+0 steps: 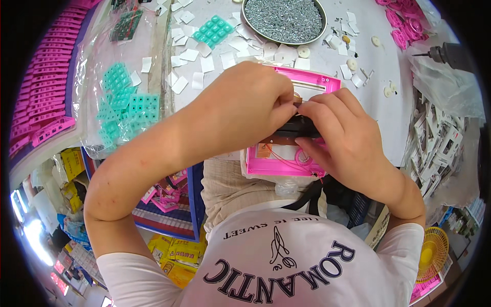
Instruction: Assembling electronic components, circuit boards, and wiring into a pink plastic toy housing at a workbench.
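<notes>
A bright pink plastic housing (262, 167) lies at the table's near edge in front of me, with thin red wires (280, 155) inside its near end. Across its middle sits a black plastic part (299, 128). My left hand (248, 97) reaches over the far left side, fingers pinched together above the black part; whatever they pinch is too small to make out. My right hand (348, 135) closes around the right end of the black part, thumb on the near side and fingers on the far side. The fingertips of both hands nearly meet, covering much of the housing.
A round tray of small screws (286, 20) stands beyond my hands. White stickers and turquoise keypads (214, 31) are scattered left; more keypads (143, 107) lie on plastic wrap. Pink casings (46, 77) are stacked far left. A power screwdriver (452, 56) points in from the right.
</notes>
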Action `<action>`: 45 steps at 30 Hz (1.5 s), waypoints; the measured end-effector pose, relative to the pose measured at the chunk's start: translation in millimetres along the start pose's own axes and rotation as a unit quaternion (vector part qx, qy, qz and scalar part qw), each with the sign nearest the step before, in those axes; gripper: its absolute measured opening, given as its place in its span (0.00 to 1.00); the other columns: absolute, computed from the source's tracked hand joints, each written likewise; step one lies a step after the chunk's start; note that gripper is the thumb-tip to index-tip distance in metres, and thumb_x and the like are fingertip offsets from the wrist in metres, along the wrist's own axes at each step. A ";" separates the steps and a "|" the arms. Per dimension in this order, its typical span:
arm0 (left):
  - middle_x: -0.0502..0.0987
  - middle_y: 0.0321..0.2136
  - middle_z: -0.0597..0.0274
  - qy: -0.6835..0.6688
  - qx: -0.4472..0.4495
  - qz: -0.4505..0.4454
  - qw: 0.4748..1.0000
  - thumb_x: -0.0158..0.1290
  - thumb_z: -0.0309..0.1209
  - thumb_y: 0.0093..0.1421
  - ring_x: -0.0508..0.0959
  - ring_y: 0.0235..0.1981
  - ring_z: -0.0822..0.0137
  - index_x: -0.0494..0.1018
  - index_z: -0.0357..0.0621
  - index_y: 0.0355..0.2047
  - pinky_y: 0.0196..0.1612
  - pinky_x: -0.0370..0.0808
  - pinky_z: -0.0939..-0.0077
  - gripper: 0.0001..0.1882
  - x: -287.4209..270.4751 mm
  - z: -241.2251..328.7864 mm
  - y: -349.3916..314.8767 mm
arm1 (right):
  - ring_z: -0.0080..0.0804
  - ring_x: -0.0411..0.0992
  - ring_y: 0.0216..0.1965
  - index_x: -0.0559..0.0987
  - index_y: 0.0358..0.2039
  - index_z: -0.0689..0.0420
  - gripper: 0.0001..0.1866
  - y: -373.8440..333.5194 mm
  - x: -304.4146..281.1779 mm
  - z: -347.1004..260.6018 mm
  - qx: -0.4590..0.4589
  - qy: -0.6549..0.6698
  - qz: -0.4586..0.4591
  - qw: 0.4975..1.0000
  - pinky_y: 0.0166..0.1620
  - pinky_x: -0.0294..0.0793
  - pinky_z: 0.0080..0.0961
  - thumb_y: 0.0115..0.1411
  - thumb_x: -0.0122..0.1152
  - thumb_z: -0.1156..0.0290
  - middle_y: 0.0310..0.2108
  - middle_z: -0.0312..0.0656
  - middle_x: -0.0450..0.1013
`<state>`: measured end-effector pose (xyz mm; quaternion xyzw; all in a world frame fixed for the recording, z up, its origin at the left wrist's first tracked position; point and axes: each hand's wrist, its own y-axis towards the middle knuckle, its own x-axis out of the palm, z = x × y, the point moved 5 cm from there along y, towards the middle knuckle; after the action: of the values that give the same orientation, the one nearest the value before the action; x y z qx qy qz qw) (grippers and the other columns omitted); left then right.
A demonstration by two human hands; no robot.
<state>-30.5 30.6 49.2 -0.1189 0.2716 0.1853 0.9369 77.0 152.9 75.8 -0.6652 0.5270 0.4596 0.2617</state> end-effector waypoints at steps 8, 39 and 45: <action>0.79 0.22 0.55 -0.039 0.024 0.010 0.999 0.61 0.25 0.60 0.77 0.21 0.65 0.79 0.35 0.31 0.26 0.73 0.74 0.05 0.4 -3.4 -10.4 | 0.48 0.73 0.40 0.74 0.46 0.61 0.31 -1.6 3.8 6.5 0.006 0.061 0.036 0.997 0.41 0.75 0.38 0.41 0.78 0.77 0.41 0.47 0.76; 0.78 0.19 0.62 -0.121 -0.112 -0.070 0.984 0.58 0.26 0.62 0.75 0.21 0.76 0.77 0.33 0.32 0.25 0.73 0.77 0.07 5.0 -12.2 3.2 | 0.37 0.76 0.42 0.83 0.41 0.62 0.21 0.9 1.2 -20.3 -0.041 -0.163 -0.036 0.985 0.35 0.80 0.27 0.44 0.68 0.71 0.43 0.43 0.78; 0.78 0.20 0.59 -0.073 -0.057 -0.047 0.995 0.57 0.26 0.60 0.76 0.22 0.72 0.77 0.33 0.31 0.28 0.74 0.74 0.06 6.3 -8.7 5.3 | 0.35 0.76 0.42 0.82 0.40 0.65 0.22 1.8 3.9 -30.0 -0.067 -0.224 -0.068 0.970 0.37 0.80 0.25 0.41 0.63 0.72 0.42 0.44 0.78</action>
<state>-31.8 34.4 38.0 -0.1705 0.1853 0.1643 0.9537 85.5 125.6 85.8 -0.5955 0.3768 0.6123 0.3584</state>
